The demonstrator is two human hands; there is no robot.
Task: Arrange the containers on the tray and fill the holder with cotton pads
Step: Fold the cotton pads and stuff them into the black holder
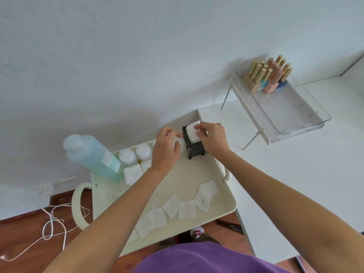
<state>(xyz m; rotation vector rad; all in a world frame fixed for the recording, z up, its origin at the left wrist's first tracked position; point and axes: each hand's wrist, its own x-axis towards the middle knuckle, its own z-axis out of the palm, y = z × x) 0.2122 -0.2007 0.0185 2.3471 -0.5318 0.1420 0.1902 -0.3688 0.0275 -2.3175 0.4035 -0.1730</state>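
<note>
1. Black and square, the holder [194,143] stands upright at the tray's [226,209] far right corner.
2. We see the right hand [212,138], the nearer one, with its grip pinching a stack of white cotton pads [192,132] seated in the holder's open top; pressing goes straight down.
3. The left hand [166,149] touches the holder's left side, grip curled around a small clear container [179,143].
4. More loose pads [187,209] lie along the tray's near edge.
</note>
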